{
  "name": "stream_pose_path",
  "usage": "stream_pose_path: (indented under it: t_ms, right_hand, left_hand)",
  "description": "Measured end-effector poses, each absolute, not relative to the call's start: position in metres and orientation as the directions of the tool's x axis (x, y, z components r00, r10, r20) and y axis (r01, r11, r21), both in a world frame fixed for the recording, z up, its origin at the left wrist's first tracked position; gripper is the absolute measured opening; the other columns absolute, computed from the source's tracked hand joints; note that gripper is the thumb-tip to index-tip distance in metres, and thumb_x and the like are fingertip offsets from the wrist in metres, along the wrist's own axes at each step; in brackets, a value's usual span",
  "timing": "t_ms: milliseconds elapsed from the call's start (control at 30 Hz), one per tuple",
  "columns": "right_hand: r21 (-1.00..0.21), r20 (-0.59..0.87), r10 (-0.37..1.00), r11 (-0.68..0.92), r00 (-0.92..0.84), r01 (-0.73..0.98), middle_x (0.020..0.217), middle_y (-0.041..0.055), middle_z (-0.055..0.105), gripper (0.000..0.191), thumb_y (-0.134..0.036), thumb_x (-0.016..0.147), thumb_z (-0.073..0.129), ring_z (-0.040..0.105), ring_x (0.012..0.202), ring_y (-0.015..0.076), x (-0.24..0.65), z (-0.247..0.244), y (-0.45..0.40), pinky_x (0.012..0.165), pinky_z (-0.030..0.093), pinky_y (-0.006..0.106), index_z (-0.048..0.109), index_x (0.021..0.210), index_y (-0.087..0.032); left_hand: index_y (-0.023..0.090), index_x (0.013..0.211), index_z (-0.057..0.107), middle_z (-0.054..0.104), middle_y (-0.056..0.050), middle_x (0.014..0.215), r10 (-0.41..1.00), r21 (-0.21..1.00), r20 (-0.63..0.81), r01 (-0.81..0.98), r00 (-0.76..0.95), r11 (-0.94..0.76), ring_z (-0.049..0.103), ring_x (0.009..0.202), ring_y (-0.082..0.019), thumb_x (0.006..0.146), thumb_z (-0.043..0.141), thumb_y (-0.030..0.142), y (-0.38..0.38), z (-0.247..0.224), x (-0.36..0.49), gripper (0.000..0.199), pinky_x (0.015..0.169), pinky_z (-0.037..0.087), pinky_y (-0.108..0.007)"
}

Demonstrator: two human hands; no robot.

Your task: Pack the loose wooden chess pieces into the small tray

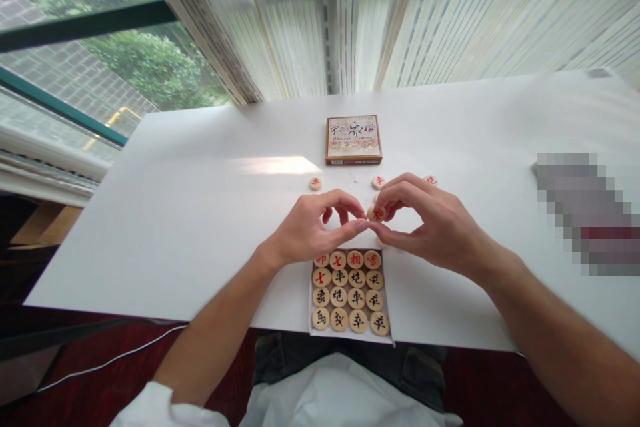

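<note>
Round, pale wooden chess piece with a red character [377,213] is held, tilted, between the fingers and thumb of the right hand [376,211], above the white, smooth-topped table [175,213]. We note the left hand [365,219] at its left edge, index finger and thumb brought together near the right thumb; whether they grip the piece we cannot tell.

Just below the hands, we find a shallow, white-edged square tray [353,339] bearing four rows of wooden discs [357,298], characters up: four red and one red-marked at the left of the second row, the remainder black. Beyond the hands, three red-marked wooden discs [315,183] lie apart on the table. Farther out, we record a flat, brown-edged cardboard box lettered "Chinese chess" [353,137], closed, before the pale striped curtain [450,20].
</note>
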State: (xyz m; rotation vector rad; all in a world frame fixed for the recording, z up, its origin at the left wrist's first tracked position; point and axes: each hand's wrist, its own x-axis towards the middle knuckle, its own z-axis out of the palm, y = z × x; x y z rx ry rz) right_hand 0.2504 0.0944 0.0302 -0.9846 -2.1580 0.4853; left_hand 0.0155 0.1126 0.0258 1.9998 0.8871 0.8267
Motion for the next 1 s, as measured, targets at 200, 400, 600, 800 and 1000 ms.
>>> stream_pose_path:
  t_ms: [200, 400, 600, 800, 1000]
  right_hand:
    - [-0.560, 0.554, 0.703, 0.711, -0.445, 0.426, 0.095, 0.0036, 0.065, 0.014, -0.022, 0.094, 0.072, 0.068, 0.075, 0.0161, 0.243, 0.029, 0.093, 0.067, 0.061, 0.032, 0.060, 0.099, -0.025]
    - [-0.593, 0.540, 0.706, 0.706, -0.458, 0.388, 0.106, 0.0049, 0.066, 0.019, -0.015, 0.093, 0.069, 0.072, 0.079, 0.0160, 0.238, 0.027, 0.089, 0.072, 0.065, 0.032, 0.062, 0.107, -0.026]
    - [-0.585, 0.551, 0.691, 0.720, -0.468, 0.374, 0.103, 0.0049, 0.067, 0.023, -0.012, 0.091, 0.068, 0.070, 0.081, 0.0176, 0.237, 0.027, 0.089, 0.071, 0.064, 0.034, 0.060, 0.106, -0.026]
    - [-0.572, 0.571, 0.695, 0.719, -0.438, 0.395, 0.098, 0.0039, 0.065, 0.022, -0.012, 0.089, 0.068, 0.068, 0.080, 0.0178, 0.235, 0.027, 0.090, 0.068, 0.061, 0.033, 0.058, 0.103, -0.026]
    - [-0.555, 0.587, 0.696, 0.718, -0.415, 0.419, 0.094, 0.0029, 0.066, 0.021, -0.016, 0.090, 0.071, 0.069, 0.082, 0.0198, 0.236, 0.026, 0.091, 0.068, 0.062, 0.035, 0.057, 0.102, -0.027]
  left_hand:
    - [0.017, 0.095, 0.069, 0.074, -0.006, 0.091, 0.857, 0.946, 0.169, 0.165, 0.486, -0.280, 0.070, 0.081, -0.014, 0.092, 0.076, 0.033, 0.111, 0.022, 0.019, 0.018, 0.069, 0.054, -0.027]
    - [0.016, 0.094, 0.069, 0.073, -0.005, 0.088, 0.883, 0.963, 0.173, 0.112, 0.436, -0.244, 0.069, 0.078, -0.014, 0.092, 0.076, 0.030, 0.114, 0.021, 0.017, 0.016, 0.071, 0.058, -0.027]
    - [0.016, 0.094, 0.072, 0.073, -0.005, 0.089, 0.866, 0.954, 0.209, 0.102, 0.453, -0.283, 0.067, 0.077, -0.013, 0.095, 0.073, 0.030, 0.114, 0.023, 0.016, 0.014, 0.072, 0.059, -0.028]
    - [0.017, 0.105, 0.071, 0.076, -0.007, 0.097, 0.826, 0.944, 0.224, 0.094, 0.517, -0.315, 0.073, 0.085, -0.015, 0.095, 0.073, 0.028, 0.113, 0.022, 0.013, 0.015, 0.076, 0.059, -0.029]
    - [0.019, 0.118, 0.069, 0.075, -0.009, 0.110, 0.794, 0.919, 0.256, 0.117, 0.551, -0.377, 0.073, 0.094, -0.018, 0.094, 0.073, 0.028, 0.112, 0.021, 0.010, 0.026, 0.080, 0.059, -0.030]
